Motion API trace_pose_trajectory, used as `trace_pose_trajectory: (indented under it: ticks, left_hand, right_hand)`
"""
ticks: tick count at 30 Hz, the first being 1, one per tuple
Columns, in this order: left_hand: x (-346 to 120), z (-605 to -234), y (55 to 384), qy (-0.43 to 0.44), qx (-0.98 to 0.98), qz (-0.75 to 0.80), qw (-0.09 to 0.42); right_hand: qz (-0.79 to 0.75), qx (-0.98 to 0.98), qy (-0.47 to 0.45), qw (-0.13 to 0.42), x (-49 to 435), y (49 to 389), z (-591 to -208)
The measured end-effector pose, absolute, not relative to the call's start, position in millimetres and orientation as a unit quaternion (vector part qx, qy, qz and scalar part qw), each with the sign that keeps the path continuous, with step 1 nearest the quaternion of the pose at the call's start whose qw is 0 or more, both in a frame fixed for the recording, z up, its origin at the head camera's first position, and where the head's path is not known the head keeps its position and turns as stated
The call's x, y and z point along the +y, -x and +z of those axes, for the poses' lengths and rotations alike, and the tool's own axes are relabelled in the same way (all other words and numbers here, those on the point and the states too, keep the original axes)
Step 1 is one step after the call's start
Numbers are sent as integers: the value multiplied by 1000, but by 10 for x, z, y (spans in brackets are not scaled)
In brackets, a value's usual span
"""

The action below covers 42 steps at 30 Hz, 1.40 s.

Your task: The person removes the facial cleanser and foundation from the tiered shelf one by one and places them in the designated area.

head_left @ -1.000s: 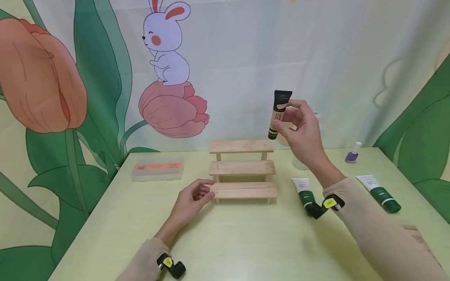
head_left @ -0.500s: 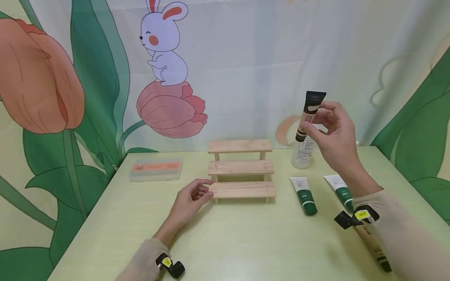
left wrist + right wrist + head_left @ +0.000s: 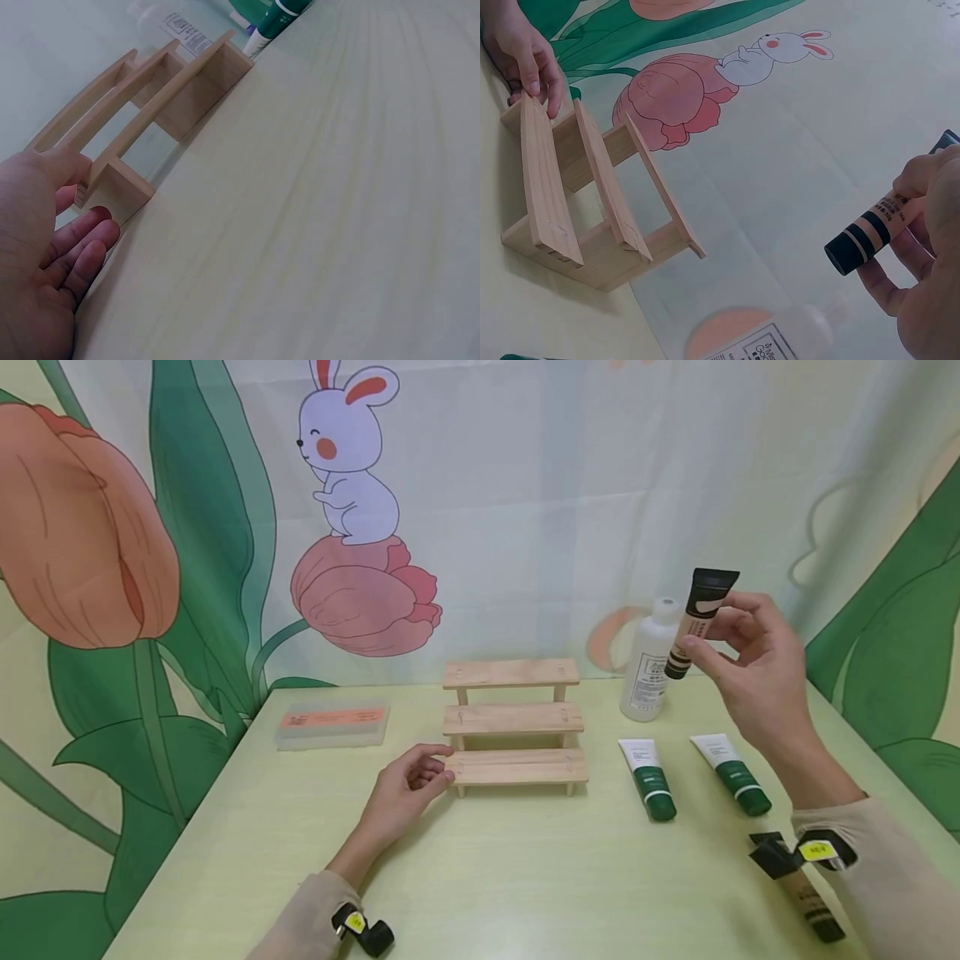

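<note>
A small three-tier wooden shelf (image 3: 516, 720) stands at the middle of the table's back. My left hand (image 3: 401, 789) pinches the left end of its lowest plank, with the thumb (image 3: 64, 165) on top in the left wrist view. Raised at the right, my right hand (image 3: 765, 672) pinches a small beige squeeze tube (image 3: 693, 631) between thumb and fingers. That tube is held off the table, its black cap (image 3: 846, 253) downward and its flat black end up. In the head view it overlaps the edge of a white bottle (image 3: 645, 672) standing behind.
Two white-and-green squeeze tubes (image 3: 648, 781) (image 3: 733, 775) lie right of the shelf. Closer to me, a larger beige tube with a black cap (image 3: 810, 897) lies partly under the right wrist camera. A flat clear case (image 3: 333, 725) with an orange label lies at the back left.
My right hand has carried the small tube rightward, away from the shelf, and slightly lower. The white bottle and green tubes are now uncovered. The left hand has stayed on the shelf.
</note>
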<state>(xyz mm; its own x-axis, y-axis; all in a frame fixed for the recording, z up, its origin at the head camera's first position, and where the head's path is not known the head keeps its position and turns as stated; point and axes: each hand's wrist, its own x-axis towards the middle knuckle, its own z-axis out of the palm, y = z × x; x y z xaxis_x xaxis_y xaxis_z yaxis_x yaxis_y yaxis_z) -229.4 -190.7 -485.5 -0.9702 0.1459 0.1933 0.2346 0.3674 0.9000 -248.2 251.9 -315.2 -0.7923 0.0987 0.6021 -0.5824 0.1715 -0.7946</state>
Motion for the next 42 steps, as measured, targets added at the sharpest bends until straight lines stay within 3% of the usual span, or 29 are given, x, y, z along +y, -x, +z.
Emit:
trace_pose_trajectory:
  ticks: [17,24,42]
  left_hand:
    - [-1900,-4854,2287,115,-824,-553,43]
    - [-1900,-4852,2284,113,-825,-552,38]
    - [-1901,-4844,2280,111,-825,-553,41]
  right_hand:
    - [631,-713,-145,268,2719,2120,-3317]
    - [580,-764,-106,261,2737,1945,-3455]
    - [576,-780,-106,222,2817,1598,-3911]
